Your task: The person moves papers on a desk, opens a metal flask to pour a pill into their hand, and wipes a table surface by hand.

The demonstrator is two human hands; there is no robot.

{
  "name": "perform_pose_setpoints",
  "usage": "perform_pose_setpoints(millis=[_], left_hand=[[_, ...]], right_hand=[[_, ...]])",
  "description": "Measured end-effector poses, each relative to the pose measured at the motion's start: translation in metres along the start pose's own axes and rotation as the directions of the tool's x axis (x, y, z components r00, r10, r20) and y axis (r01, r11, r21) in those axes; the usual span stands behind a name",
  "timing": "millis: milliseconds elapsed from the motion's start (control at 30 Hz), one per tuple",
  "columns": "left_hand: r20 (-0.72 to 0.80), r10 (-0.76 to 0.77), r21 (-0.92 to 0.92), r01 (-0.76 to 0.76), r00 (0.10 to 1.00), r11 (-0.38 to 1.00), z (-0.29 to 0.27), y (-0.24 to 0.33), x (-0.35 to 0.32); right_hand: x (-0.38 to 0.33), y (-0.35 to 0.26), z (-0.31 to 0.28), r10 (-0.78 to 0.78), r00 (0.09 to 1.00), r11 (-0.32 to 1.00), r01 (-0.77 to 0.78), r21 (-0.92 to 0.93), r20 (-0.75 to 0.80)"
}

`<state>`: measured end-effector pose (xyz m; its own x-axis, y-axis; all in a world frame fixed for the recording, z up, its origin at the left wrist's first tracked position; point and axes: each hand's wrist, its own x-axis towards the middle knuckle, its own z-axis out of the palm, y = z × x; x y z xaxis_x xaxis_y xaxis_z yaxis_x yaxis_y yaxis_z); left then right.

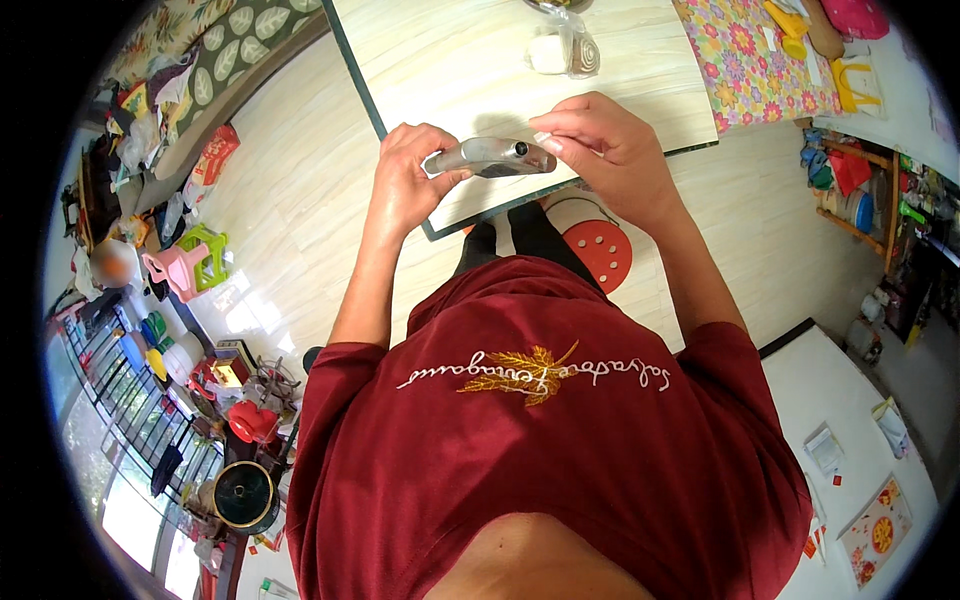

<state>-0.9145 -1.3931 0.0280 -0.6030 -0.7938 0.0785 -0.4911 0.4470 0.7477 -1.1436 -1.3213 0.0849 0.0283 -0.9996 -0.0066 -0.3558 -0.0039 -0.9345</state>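
Progress: the metal tube (pixel 492 157) is lifted and gripped in both hands just above the table's near edge, centre of frame; nothing yet shows done to it.
Left hand (pixel 412 180): fingers curled closed around the tube's left end.
Right hand (pixel 600 150): fingertips pinch its right end.
Tube: smooth, grey, cylindrical, shiny.
Table (pixel 430 60): pale wood-grain, dark rim.
Bag (pixel 565 48): clear, crinkled plastic, upper centre.

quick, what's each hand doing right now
Left hand: closed on one end of the silver metal tube.
Right hand: fingertips pinching the tube's other end, over the table.
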Motion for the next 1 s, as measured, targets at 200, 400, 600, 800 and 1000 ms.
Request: perform_pose_setpoints(millis=[200,400,600,800,1000], left_hand=[[-0.024,0.017,0.012,-0.016,1.000,1.000,0.000,0.006,0.001],[0.038,-0.060,-0.006,0.060,0.997,0.998,-0.001,0.001,-0.004],[0.064,-0.066,0.051,0.063,0.996,0.997,-0.002,0.004,-0.002],[0.092,-0.070,0.081,0.063,0.993,0.995,-0.002,0.005,-0.001],[0.160,-0.081,0.031,0.077,0.984,0.997,0.000,0.006,0.001]], right_hand=[[0.001,-0.002,0.008,-0.137,0.990,0.978,0.135,-0.158,-0.005],[0.000,0.000,0.009,-0.182,0.983,0.951,0.184,-0.249,0.032],[-0.002,0.002,0.013,-0.232,0.972,0.922,0.227,-0.314,0.020],[-0.003,0.002,0.012,-0.114,0.994,0.976,0.112,-0.189,0.003],[-0.005,0.008,0.009,-0.058,0.998,0.989,0.057,-0.139,-0.009]])
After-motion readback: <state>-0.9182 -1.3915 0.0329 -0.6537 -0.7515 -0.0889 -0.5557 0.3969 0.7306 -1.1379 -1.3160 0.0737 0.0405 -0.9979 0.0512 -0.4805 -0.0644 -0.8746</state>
